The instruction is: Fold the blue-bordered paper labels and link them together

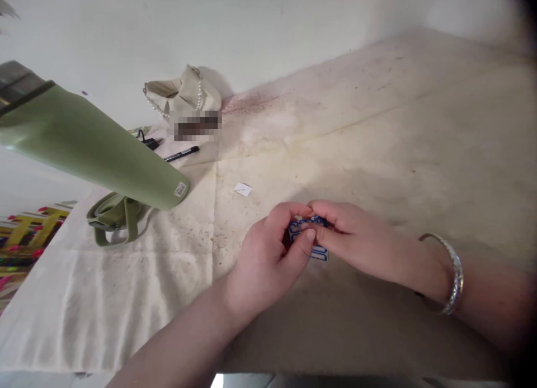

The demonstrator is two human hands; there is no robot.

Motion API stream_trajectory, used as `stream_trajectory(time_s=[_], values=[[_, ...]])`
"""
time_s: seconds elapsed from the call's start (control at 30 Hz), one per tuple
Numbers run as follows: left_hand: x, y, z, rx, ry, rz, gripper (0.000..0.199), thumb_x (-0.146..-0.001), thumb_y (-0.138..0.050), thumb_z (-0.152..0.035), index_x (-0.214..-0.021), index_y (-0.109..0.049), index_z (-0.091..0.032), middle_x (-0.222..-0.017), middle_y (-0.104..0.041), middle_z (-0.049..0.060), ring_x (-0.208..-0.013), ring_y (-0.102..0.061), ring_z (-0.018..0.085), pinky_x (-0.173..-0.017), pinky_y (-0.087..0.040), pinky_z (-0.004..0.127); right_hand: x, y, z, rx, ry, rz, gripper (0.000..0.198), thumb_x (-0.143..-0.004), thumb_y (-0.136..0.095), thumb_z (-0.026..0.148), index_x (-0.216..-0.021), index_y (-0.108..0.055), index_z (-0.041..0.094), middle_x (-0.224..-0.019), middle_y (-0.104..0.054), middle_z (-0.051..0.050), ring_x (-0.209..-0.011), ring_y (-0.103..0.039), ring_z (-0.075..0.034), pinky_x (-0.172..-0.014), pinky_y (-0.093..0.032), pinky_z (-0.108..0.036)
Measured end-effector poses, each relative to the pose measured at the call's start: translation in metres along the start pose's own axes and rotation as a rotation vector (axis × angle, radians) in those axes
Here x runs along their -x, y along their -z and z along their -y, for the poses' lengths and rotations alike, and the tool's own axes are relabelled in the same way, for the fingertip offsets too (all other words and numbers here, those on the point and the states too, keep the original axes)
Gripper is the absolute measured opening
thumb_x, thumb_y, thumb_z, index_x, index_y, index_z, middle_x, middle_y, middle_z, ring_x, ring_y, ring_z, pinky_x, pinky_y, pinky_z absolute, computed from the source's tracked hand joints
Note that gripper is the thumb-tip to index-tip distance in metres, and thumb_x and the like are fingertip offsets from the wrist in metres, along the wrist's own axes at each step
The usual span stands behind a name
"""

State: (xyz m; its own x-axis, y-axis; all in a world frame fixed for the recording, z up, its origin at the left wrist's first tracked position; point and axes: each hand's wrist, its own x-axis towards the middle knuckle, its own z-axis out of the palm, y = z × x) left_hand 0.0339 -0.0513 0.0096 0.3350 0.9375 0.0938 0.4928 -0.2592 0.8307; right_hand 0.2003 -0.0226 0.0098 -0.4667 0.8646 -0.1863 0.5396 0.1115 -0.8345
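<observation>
Near the front of the cloth-covered table, both my hands meet around a small flat piece with blue looping outlines [319,252]; what exactly it is I cannot make out. My left hand [268,259] pinches its left side, thumb across the front and fingers curled behind. From the right, my right hand [356,240] grips the upper part, its thumb close to the left thumb. Fingers cover much of the piece. A silvery bangle [455,276] circles the right wrist. Beyond my left hand lies a small white paper slip [243,189].
A large green bottle [104,147] leans across the left side, beside a rolled green strap [113,217]. Behind are a black pen [182,153] and a cream bag with a beaded handle [184,91]. The stained, creased cream cloth [356,147] reaches to the white wall [285,36].
</observation>
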Motion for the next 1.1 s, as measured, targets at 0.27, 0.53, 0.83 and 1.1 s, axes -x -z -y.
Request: stream_trajectory(time_s=[0.27,0.53,0.83,1.1], values=[[0.0011,-0.0002,-0.0013,-0.025,0.004,-0.002,0.024,-0.088,-0.049,-0.027,-0.111,-0.049,-0.023,-0.094,-0.064,0.003,-0.077,-0.060,0.013,-0.066,-0.051,0.026,0.0003,-0.0016,-0.0016,0.047,-0.037,0.020,0.014,-0.084,-0.044,0.030,-0.074,-0.049,0.022,-0.069,-0.057,0.001,-0.063,-0.051,-0.013,-0.053,-0.037,-0.027],[0.0017,-0.0004,-0.0013,-0.042,0.004,-0.004,0.024,-0.088,-0.049,-0.027,-0.111,-0.049,-0.022,-0.091,-0.064,0.002,-0.073,-0.059,0.012,-0.064,-0.050,0.025,0.0000,-0.0013,-0.0013,0.087,-0.033,0.022,0.013,-0.084,-0.043,0.029,-0.075,-0.049,0.022,-0.070,-0.058,0.001,-0.064,-0.052,-0.013,-0.054,-0.037,-0.027],[0.0032,-0.0002,-0.0033,-0.058,0.015,0.009,0.025,-0.088,-0.049,-0.027,-0.113,-0.047,-0.022,-0.094,-0.064,0.003,-0.075,-0.059,0.013,-0.065,-0.050,0.026,0.0029,-0.0014,-0.0013,0.102,-0.011,0.010,0.011,-0.083,-0.043,0.028,-0.076,-0.049,0.021,-0.072,-0.058,0.000,-0.063,-0.051,-0.013,-0.054,-0.035,-0.027],[0.0046,-0.0003,-0.0053,-0.103,0.017,0.015,0.025,-0.087,-0.048,-0.027,-0.112,-0.046,-0.024,-0.094,-0.063,0.000,-0.076,-0.058,0.012,-0.064,-0.049,0.026,0.0033,-0.0011,0.0009,0.123,-0.013,0.023,0.011,-0.082,-0.043,0.027,-0.076,-0.049,0.021,-0.073,-0.058,0.001,-0.064,-0.051,-0.014,-0.055,-0.037,-0.027]])
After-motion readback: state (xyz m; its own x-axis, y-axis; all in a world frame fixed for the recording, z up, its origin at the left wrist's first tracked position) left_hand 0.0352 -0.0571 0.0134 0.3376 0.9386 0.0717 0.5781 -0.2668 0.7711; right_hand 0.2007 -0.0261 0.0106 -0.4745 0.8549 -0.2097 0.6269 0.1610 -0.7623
